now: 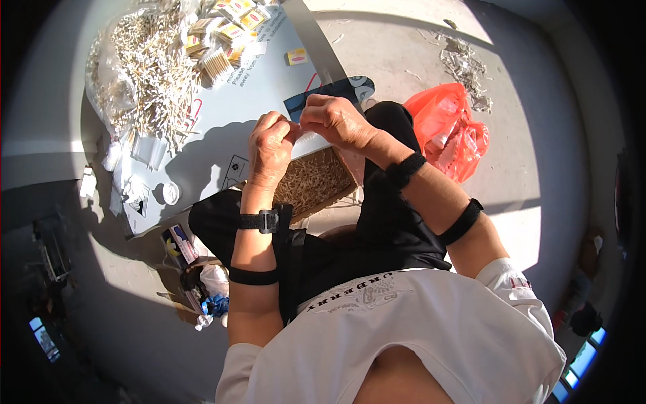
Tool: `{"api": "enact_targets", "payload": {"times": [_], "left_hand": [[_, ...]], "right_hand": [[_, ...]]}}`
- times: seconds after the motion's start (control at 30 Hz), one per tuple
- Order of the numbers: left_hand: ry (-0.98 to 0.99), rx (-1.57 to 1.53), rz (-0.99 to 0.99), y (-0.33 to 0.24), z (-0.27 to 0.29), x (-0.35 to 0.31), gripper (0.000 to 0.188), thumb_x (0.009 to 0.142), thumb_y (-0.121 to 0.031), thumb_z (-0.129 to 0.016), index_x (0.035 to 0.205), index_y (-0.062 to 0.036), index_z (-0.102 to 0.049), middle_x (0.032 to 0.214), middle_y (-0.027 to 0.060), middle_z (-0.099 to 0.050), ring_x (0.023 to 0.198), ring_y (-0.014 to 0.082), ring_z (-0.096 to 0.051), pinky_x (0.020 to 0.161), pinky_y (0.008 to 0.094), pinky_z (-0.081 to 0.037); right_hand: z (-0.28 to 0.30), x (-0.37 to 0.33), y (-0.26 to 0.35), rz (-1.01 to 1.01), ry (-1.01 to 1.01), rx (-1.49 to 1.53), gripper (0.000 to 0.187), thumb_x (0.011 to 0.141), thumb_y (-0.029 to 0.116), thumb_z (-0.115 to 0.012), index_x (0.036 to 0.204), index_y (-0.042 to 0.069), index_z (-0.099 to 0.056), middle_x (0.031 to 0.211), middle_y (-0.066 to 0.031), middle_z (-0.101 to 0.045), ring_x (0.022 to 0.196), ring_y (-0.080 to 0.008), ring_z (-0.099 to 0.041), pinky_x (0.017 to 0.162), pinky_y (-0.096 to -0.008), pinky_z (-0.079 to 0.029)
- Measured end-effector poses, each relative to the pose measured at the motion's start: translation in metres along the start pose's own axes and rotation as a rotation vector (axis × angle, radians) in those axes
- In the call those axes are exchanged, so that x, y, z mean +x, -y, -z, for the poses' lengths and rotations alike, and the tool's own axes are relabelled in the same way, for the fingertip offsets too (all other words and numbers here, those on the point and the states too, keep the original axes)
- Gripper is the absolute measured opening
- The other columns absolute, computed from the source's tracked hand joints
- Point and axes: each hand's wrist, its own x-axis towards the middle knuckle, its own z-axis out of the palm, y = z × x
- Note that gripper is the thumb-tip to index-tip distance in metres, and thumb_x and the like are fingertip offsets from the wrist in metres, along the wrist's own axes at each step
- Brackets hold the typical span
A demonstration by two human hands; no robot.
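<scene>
Close together above the table's near edge, my left hand (270, 149) and my right hand (340, 123) are both closed with fingertips pinched. A small pale or clear bit shows between them, too small to make out. Just below my hands, between my knees, sits an open brown cardboard box (325, 206) full of short thin sticks that look like cotton swabs. A large heap of cotton swabs (151, 60) spills from a clear plastic bag (116, 87) on the left of the table. Behind it lie several bundled swab packs (232, 34) with yellow and white labels.
The grey table (276, 84) carries a lone yellow card (297, 56), a dark blue translucent sheet (323, 94), a clear plastic container (149, 152) and a small white cup (171, 193). A red plastic bag (447, 128) stands right of my knee. Scraps (464, 67) litter the floor.
</scene>
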Motion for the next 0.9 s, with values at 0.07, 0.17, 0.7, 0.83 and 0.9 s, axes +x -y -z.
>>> {"api": "enact_targets", "payload": {"times": [0.07,0.17,0.7,0.83,0.9], "left_hand": [[-0.014,0.094,-0.075,0.0,0.001,0.0,0.007,0.069,0.005,-0.065,0.072,-0.0006,-0.062,0.079,0.0091,-0.058,0.081,0.0291,-0.06,0.068,0.0381,-0.05],[-0.014,0.222,-0.105,-0.005,0.002,0.004,0.007,0.071,0.007,-0.058,0.073,0.0003,-0.059,0.079,0.0106,-0.058,0.08,0.0302,-0.059,0.068,0.0393,-0.05],[0.005,-0.138,0.107,0.008,0.001,0.009,0.012,0.074,0.009,-0.058,0.083,0.0026,-0.063,0.077,0.0126,-0.062,0.069,0.027,-0.063,0.062,0.0342,-0.05],[0.009,-0.184,0.146,0.011,0.014,0.003,0.016,0.072,0.008,-0.06,0.087,0.0022,-0.064,0.079,0.0096,-0.062,0.069,0.0207,-0.064,0.062,0.0286,-0.051],[-0.008,-0.165,0.127,0.009,0.014,0.001,0.016,0.072,0.008,-0.06,0.087,0.0021,-0.063,0.079,0.01,-0.062,0.069,0.0224,-0.064,0.061,0.0298,-0.051]], "right_hand": [[-0.001,0.001,0.001,0.019,0.007,-0.05,0.008,0.077,0.009,-0.068,0.077,0.005,-0.061,0.079,-0.0089,-0.057,0.076,-0.0309,-0.061,0.065,-0.0381,-0.051],[0.0,0.006,0.004,0.071,-0.016,-0.136,0.011,0.077,0.007,-0.068,0.079,0.005,-0.058,0.079,-0.009,-0.056,0.077,-0.0318,-0.06,0.065,-0.0386,-0.05],[0.001,0.006,-0.009,-0.13,0.027,-0.009,0.006,0.08,0.005,-0.064,0.079,0.003,-0.059,0.081,-0.0113,-0.059,0.079,-0.0332,-0.061,0.068,-0.0388,-0.05],[0.001,0.004,-0.01,-0.122,0.018,0.005,0.007,0.08,0.005,-0.064,0.079,0.002,-0.058,0.081,-0.0113,-0.059,0.079,-0.0327,-0.061,0.069,-0.0383,-0.049],[0.0,0.003,-0.01,-0.124,0.012,0.012,0.007,0.08,0.004,-0.064,0.079,0.002,-0.058,0.081,-0.0113,-0.059,0.079,-0.0326,-0.061,0.069,-0.0381,-0.05]]}}
